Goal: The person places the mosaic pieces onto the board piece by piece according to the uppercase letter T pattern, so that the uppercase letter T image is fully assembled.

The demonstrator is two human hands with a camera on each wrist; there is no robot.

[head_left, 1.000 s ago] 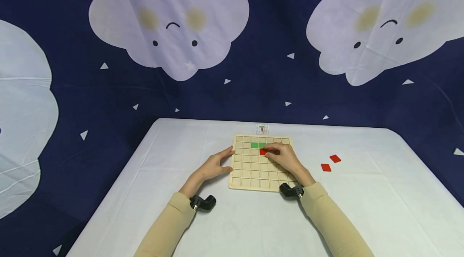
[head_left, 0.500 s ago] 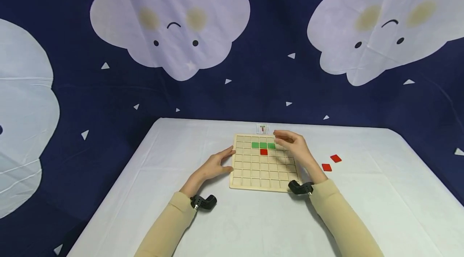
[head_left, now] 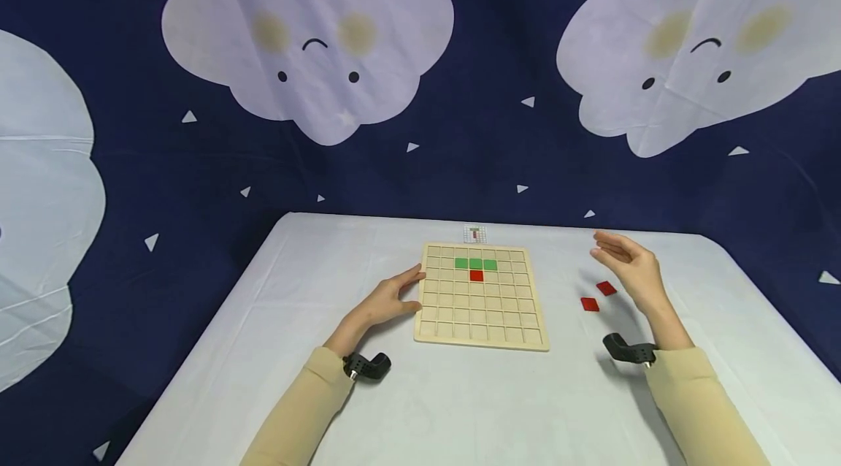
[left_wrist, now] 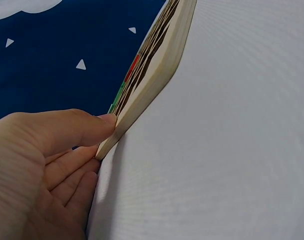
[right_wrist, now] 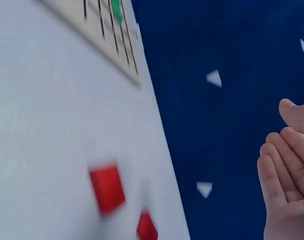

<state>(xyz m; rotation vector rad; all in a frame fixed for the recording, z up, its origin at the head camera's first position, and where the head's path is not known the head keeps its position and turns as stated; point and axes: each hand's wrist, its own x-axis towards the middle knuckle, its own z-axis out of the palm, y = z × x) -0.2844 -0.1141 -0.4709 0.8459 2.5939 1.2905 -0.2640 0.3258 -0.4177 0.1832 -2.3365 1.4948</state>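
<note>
Board [head_left: 478, 303] — flat; green row [head_left: 476, 264] — crosswise

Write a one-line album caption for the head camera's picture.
Left hand touching a gridded board that holds three green tiles and one red tile, right hand hovering near two loose red tiles.

Draped nook — cloud-print backdrop [head_left: 489, 86]

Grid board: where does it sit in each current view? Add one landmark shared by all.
Head: the board lies right of centre in the lower half, left hand at its left edge.
Left wrist: the board, seen nearly edge-on, slants from the thumb up to the top border.
Right wrist: the board is at top left, cut off by the frame.
Shared landmark: the green on the board, three tiles in the head view.
</note>
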